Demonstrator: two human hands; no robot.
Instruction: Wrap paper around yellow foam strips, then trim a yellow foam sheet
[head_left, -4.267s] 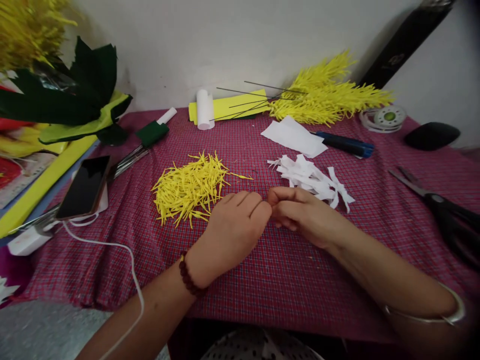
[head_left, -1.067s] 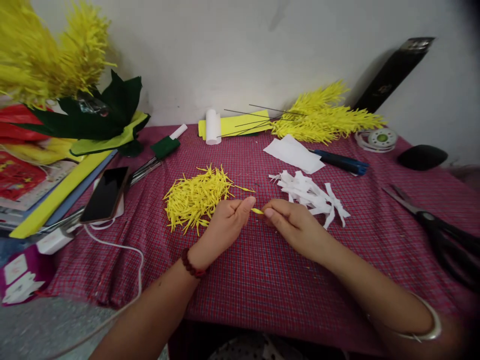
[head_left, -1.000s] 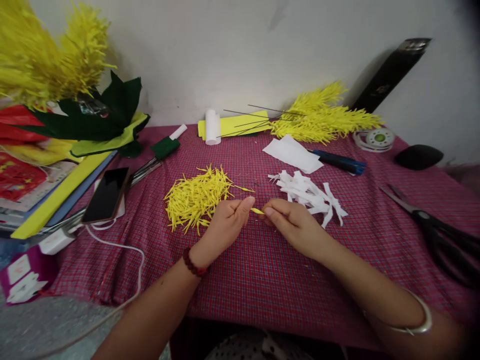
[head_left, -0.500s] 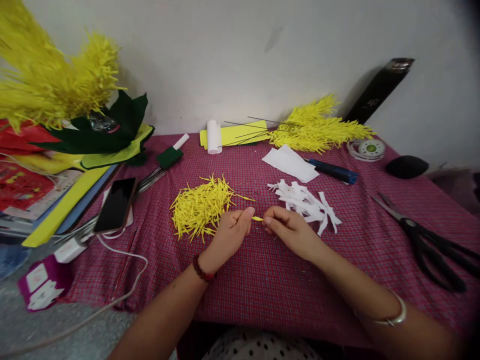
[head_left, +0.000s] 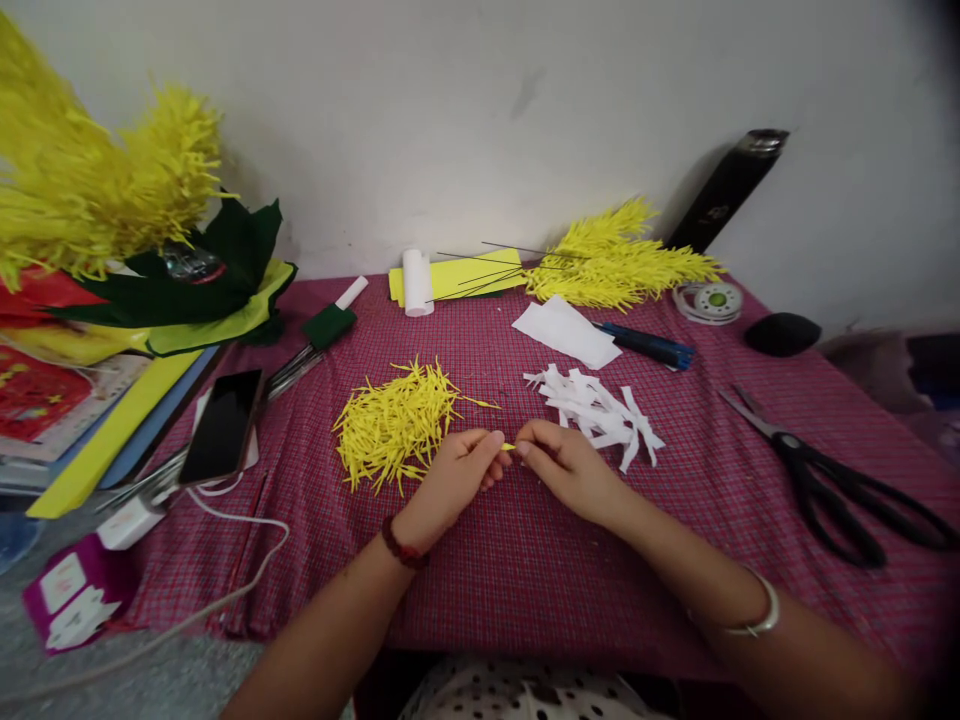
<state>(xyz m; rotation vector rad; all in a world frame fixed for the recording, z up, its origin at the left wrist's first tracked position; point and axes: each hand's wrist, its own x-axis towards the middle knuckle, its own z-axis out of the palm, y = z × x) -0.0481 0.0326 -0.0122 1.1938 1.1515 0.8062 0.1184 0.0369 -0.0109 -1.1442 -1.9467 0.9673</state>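
Observation:
Between my two hands is a short yellow twisted paper piece [head_left: 508, 447], pinched at both ends. My left hand [head_left: 466, 467] closes on its left end with thumb and fingers. At the other end, the fingertips of my right hand [head_left: 564, 466] grip it. Just left of and behind my left hand lies a loose pile of similar yellow twisted pieces [head_left: 394, 420], with one strand sticking out to the right. Behind my right hand, white paper strips [head_left: 600, 408] are heaped on the checked red cloth [head_left: 525, 580].
Large black-handled scissors [head_left: 832, 485] lie at right. Towards the wall are a yellow fringed spray [head_left: 622, 260], white paper [head_left: 568, 332], a blue cutter [head_left: 645, 345], a white roll [head_left: 418, 283] and a black flask [head_left: 727, 190]. A phone [head_left: 222, 428] and charging cable [head_left: 259, 580] lie left.
My hands have drawn slightly closer together, so less of the yellow piece shows between them. The whole view has shifted a little as my head moved.

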